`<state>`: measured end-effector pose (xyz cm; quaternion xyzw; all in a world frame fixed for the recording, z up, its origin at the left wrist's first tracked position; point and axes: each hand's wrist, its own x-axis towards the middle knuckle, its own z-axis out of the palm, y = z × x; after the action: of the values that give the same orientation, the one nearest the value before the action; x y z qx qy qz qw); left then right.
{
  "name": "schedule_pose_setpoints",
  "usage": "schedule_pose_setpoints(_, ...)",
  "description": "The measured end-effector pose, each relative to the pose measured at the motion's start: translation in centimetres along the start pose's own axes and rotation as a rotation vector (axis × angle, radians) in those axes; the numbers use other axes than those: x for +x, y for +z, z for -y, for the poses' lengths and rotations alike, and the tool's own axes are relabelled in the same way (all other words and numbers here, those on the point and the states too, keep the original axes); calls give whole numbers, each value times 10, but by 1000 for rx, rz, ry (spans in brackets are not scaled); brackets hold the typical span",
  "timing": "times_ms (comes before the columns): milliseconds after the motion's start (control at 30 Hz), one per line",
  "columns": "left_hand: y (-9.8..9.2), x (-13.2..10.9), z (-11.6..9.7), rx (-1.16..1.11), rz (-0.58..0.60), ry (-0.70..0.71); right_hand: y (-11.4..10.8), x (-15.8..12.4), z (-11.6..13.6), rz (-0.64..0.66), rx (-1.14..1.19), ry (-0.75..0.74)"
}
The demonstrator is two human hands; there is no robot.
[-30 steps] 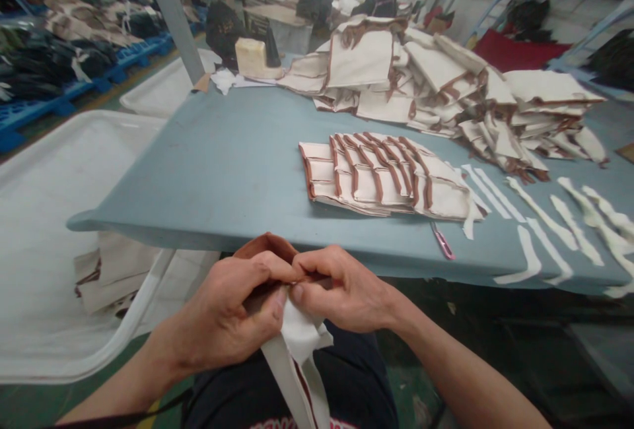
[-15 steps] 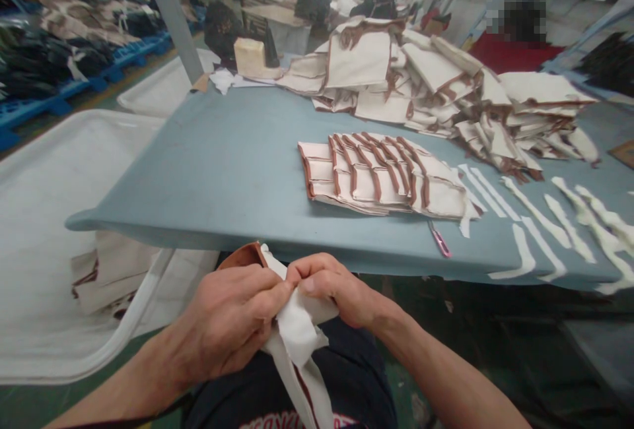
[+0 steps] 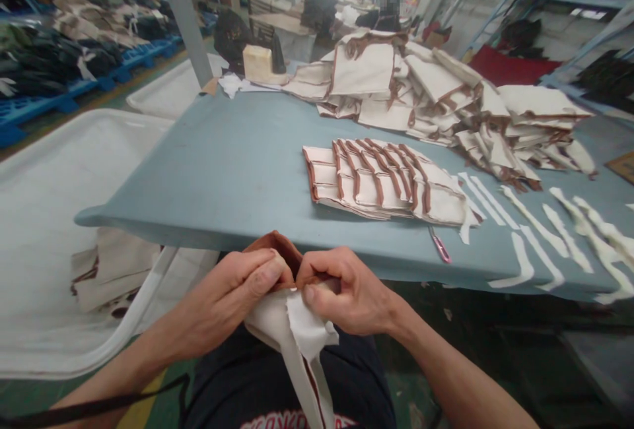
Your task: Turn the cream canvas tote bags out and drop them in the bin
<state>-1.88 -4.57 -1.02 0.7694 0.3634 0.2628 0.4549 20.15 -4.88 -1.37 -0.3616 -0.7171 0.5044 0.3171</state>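
- Left hand [image 3: 232,297]: lower centre of the frame, thumb and fingers pinched together on the cloth piece [image 3: 297,327], at its brown trim [image 3: 277,245].
- Right hand [image 3: 341,290]: immediately right of the left hand, thumb tip touching it, likewise clamped on the same trimmed edge.
- Cloth piece: held over the lap, below the near table edge. The cream body and a strap hang down between the forearms.
- Recommended handling, judged from the grip:
  - Keep both pinches close together so the trim stays taut between them.
  - Work with the fingertips only.
  - Let the hanging part fall free so it does not drag on the edge.
- Table [image 3: 238,165]: blue-grey covering, filling the middle of the frame.
- Fanned stack [image 3: 381,178]: right of centre, cream pieces with brown trim, overlapped in a row.
- Heap [image 3: 436,92]: upper right, similar pieces lying loose.
- Snips [image 3: 440,245]: pink handle, just in front of the fanned stack, near the table edge.
- Strips [image 3: 535,231]: right side, cream offcuts lying apart from one another.
- Tub [image 3: 59,218]: left side, white, beside the table, with folded pieces [image 3: 109,277] at its near end.
- Room: shelving [image 3: 74,39] with dark and light goods in the upper left, a grey post [image 3: 183,13] behind the table, and more work tables at top centre.
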Motion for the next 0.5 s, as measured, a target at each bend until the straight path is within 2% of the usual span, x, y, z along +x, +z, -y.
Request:
schedule_pose_setpoints(133, -4, 5, 4, -68, 184, -24, -1, -2, -5, -25, -156, -151)
schedule_pose_setpoints(200, -2, 4, 6, -29, 222, 24, -1, -2, -8, -37, -185, -219)
schedule_pose_setpoints(300, 3, 2, 10, 198, 143, 238, 0, -2, -15, -29, -159, -220)
schedule_pose_setpoints(400, 10, 0, 18, 473, -33, 500, 4, -2, -21, -22, -38, -128)
schedule_pose_setpoints(433, 12, -1, 21, 522, -84, 553, 6, -2, -23, -23, -1, -97)
schedule_pose_setpoints(500, 14, -2, 26, 524, -130, 573, 7, -2, -26, -31, 26, -65)
